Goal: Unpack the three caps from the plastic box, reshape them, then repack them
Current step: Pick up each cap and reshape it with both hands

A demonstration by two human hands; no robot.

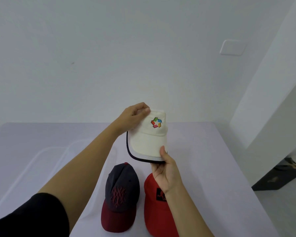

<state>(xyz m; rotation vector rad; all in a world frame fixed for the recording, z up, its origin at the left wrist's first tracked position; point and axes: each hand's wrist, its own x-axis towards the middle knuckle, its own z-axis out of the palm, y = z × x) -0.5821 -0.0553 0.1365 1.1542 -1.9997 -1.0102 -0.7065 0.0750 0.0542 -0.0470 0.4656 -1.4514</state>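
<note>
A white cap (pixel 148 135) with a multicoloured emblem is held above the table (pixel 212 159), brim toward the camera. Its crown is pinched by the closed fingers of the left hand (pixel 132 118); its dark-edged brim is clamped between thumb and fingers of the right hand (pixel 165 170). Below, a navy cap (pixel 120 194) with a maroon brim and a red cap (pixel 155 211) lie side by side on the table. The clear plastic box (pixel 46 168) stands to their left.
</note>
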